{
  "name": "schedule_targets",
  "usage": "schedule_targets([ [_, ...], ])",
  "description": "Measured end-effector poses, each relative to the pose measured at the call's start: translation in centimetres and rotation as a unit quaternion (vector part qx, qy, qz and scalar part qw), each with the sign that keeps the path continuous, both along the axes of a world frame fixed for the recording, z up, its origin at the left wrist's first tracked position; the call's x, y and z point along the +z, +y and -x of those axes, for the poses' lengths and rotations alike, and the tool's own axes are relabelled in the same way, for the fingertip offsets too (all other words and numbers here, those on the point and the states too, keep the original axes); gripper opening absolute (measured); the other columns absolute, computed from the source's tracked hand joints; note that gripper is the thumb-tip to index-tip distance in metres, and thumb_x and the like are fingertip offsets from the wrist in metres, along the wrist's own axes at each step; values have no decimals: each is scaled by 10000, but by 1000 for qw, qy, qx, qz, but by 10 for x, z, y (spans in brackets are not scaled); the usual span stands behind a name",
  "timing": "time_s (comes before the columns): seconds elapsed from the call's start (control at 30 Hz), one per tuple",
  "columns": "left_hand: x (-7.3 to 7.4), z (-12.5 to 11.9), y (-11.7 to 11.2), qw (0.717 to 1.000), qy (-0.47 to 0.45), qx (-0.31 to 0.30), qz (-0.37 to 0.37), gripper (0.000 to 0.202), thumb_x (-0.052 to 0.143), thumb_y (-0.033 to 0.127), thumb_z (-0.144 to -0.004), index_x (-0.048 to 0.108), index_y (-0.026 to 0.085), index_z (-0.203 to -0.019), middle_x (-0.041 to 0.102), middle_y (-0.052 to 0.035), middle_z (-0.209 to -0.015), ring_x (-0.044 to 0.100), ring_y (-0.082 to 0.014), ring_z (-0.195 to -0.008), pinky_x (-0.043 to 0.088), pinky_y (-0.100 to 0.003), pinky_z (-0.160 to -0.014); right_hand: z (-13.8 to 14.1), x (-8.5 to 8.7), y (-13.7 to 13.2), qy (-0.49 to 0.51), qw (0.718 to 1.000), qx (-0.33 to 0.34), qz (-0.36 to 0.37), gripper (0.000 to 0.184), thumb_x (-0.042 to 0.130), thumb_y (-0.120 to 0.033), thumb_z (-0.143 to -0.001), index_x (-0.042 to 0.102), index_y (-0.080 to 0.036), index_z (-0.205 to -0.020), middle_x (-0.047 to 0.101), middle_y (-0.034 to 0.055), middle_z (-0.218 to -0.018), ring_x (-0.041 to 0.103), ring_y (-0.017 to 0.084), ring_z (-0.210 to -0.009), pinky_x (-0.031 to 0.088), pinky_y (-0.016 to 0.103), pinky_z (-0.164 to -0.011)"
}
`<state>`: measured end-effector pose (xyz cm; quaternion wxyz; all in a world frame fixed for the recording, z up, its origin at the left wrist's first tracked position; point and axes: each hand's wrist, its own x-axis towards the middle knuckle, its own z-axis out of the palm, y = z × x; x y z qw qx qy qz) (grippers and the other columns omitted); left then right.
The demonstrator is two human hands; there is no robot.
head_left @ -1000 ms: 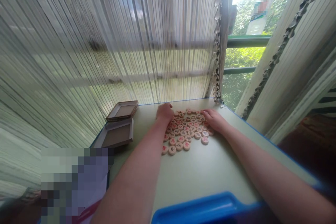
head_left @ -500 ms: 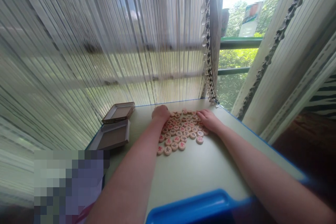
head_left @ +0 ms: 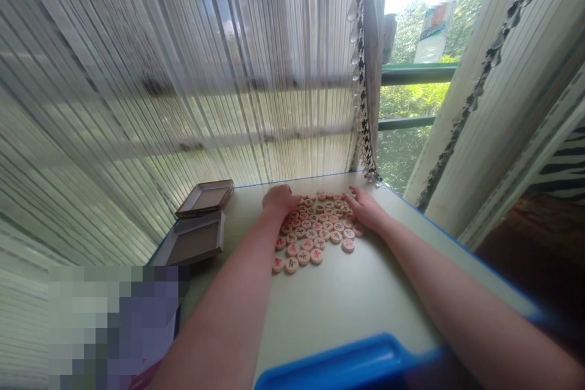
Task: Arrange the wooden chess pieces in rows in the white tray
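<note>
Several round wooden game discs [head_left: 315, 230] with red and black characters lie flat in a loose cluster on a pale green table [head_left: 338, 298]. My left hand [head_left: 278, 198] rests at the cluster's far left edge, fingers curled down onto the discs. On the far right edge lies my right hand [head_left: 365, 208], its fingers stretched forward and flat over the pieces. Both forearms reach in from the near side and flank the cluster. Neither hand is seen to lift a piece.
Two shallow brown box halves [head_left: 201, 225] sit at the table's left. A blue plastic rim [head_left: 338, 365] lies at the near edge. String curtains [head_left: 183, 85] hang behind the table, with a window rail [head_left: 415, 73] and greenery to the right.
The view has shifted slightly, so the scene sits a little further left. Both hands stay at the sides of the disc cluster; the right fingers look a bit more stretched.
</note>
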<state>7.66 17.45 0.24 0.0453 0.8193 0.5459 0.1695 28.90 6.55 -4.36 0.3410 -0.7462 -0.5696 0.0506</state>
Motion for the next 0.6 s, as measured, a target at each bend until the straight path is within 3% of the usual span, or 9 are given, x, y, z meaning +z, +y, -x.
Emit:
schedule_targets([
  [0.13, -6, 0, 5, 999, -3, -10, -40, 308, 530, 316, -742, 649, 156, -977, 651, -121, -1020, 571, -257, -981, 457, -334, -830, 1, 2, -2, 3, 1000, 7, 4, 551, 340, -425, -878, 406, -58, -1285, 485, 193, -1280, 437, 238, -1190, 324, 350, -992],
  [0.27, -4, 0, 4, 999, -11, -17, -33, 311, 501, 346, -788, 645, 151, -982, 659, -114, -981, 582, -232, -949, 458, -317, -829, 3, 1, -4, 15, 1000, 7, -3, 561, 357, -431, -870, 377, -78, -1306, 497, 194, -1265, 464, 243, -1165, 349, 363, -971],
  [0.37, 0, -2, -2, 999, 41, -4, -14, 309, 480, 381, -794, 667, 158, -898, 660, -119, -958, 574, -258, -962, 466, -344, -808, 2, 0, -4, 26, 1000, 8, -16, 582, 367, -443, -862, 353, -92, -1326, 495, 186, -1269, 474, 249, -1155, 352, 374, -971],
  [0.5, 5, -7, -10, 993, 118, -5, -21, 315, 451, 332, -809, 655, 143, -956, 645, -138, -1015, 539, -282, -1028, 461, -375, -822, 2, -2, -5, 27, 999, 12, -25, 592, 369, -462, -857, 346, -119, -1339, 492, 173, -1277, 467, 255, -1164, 347, 383, -979],
  [0.6, 8, -9, -11, 992, 123, -3, 1, 321, 446, 336, -820, 644, 143, -982, 641, -142, -1028, 543, -272, -1032, 458, -365, -834, 3, -1, -7, 30, 999, 19, -18, 590, 364, -465, -857, 352, -118, -1334, 500, 176, -1266, 471, 256, -1160, 348, 386, -978],
])
